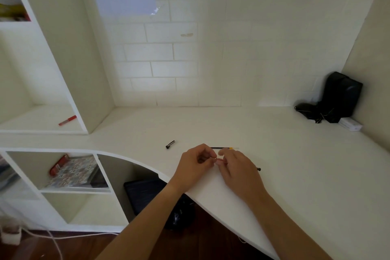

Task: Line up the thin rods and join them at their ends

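Hands [215, 161] near desk edge [213, 200], pinching small part [219, 161]

On the desk [295, 164], a pen cap [170, 144] lies left of the two hands, a refill [224, 148] just behind them, a bag [337, 99] in the far right corner, and a marker [67, 120] on the left shelf [31, 120].
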